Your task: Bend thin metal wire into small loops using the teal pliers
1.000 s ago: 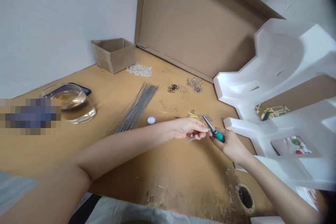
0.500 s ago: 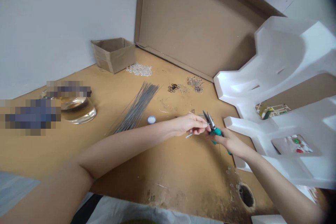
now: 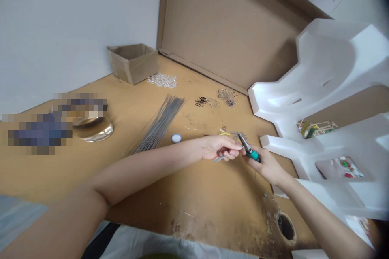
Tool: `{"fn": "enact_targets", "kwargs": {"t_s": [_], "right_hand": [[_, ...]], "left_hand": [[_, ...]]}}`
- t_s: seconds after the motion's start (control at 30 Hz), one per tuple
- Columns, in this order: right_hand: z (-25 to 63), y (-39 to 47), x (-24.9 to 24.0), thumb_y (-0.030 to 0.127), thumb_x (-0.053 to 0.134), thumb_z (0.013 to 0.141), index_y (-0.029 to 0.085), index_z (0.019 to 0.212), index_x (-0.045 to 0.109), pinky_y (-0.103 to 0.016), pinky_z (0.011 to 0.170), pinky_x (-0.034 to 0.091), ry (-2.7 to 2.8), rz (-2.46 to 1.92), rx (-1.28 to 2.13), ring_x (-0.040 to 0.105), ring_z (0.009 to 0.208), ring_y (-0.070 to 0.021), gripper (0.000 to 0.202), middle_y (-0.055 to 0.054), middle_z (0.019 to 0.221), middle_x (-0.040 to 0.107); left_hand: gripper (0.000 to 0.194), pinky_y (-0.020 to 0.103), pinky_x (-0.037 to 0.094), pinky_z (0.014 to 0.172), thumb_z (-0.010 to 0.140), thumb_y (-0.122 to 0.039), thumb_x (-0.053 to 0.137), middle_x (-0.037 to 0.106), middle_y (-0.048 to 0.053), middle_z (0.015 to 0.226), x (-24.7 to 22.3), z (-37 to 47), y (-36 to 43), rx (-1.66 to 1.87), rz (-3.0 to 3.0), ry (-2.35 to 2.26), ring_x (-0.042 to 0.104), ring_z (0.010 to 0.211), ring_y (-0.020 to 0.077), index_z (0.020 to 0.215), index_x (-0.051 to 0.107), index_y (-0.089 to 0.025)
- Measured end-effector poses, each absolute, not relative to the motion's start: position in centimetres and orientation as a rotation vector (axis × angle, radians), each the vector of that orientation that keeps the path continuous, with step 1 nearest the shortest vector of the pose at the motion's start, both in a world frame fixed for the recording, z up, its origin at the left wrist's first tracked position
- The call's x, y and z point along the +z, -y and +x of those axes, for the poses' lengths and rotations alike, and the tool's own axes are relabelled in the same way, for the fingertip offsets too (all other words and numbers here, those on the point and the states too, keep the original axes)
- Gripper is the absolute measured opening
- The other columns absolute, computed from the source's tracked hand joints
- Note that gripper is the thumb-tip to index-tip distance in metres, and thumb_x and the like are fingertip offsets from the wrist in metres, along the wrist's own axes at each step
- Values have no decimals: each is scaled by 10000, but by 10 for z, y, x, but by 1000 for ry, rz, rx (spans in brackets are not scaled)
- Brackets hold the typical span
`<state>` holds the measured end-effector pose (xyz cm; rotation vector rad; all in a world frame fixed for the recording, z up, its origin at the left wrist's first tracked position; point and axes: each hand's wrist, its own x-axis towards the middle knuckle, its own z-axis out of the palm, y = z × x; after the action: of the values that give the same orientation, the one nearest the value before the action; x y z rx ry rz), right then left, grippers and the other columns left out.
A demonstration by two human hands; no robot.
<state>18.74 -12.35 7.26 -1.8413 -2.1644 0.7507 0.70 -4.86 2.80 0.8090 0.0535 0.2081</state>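
My right hand is wrapped round pliers with teal handles and long pointed metal jaws, aimed up and to the left. The jaws look closed. Beside them, my left hand pinches thin grey wire, whose ends stick out below the fingers. The fingertips meet the pliers near the jaws; whether the jaws grip the wire is too small to tell. Behind the hands lie a few short grey wires and a yellow curved piece. A bundle of long grey wires lies left of my left hand.
Beyond the hands are black rings, small metal pieces and a clear heap beside a cardboard box. A white foam block borders the right. A glass bowl stands left; a hole pierces the table's front.
The pliers' jaws, spread apart before, have come together, and the handles have been squeezed in my right hand. My left hand stays at nearly the same spot with the wire.
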Motion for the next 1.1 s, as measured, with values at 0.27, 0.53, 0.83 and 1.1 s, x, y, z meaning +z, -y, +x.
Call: {"fn": "enact_targets", "kwargs": {"t_s": [0.27, 0.53, 0.83, 1.1], "right_hand": [[186, 128, 68, 197, 430, 700, 180, 694, 496, -221, 492, 301, 2185, -1999, 502, 353, 494, -99, 68, 46, 540, 408], [182, 126, 67, 264, 432, 715, 185, 701, 497, -241, 522, 360, 1851, -2030, 964, 481, 549, -140, 103, 17, 585, 528], [180, 124, 80, 244, 470, 698, 163, 792, 545, -282, 674, 411, 1835, -1828, 1209, 536, 741, -186, 145, -18, 731, 578], [181, 129, 69, 242, 423, 722, 182, 713, 497, -245, 543, 367, 1876, -1950, 1002, 499, 603, -150, 95, 11, 645, 555]], "left_hand": [[171, 192, 140, 425, 754, -252, 549, 345, -57, 481, 24, 8, 48, 239, 930, -119, 249, 404, 22, 738, 564, -83], [213, 174, 265, 461, 791, -267, 483, 464, -34, 545, 21, 12, 46, 505, 1336, -282, 369, 454, 32, 792, 594, -85], [195, 181, 340, 466, 791, -242, 466, 481, -34, 523, 30, 13, 56, 570, 1462, -420, 401, 427, 42, 771, 589, -92], [273, 181, 325, 434, 800, -309, 414, 526, -16, 543, 32, 12, 69, 692, 1716, -623, 433, 434, 62, 645, 553, -133]]}}
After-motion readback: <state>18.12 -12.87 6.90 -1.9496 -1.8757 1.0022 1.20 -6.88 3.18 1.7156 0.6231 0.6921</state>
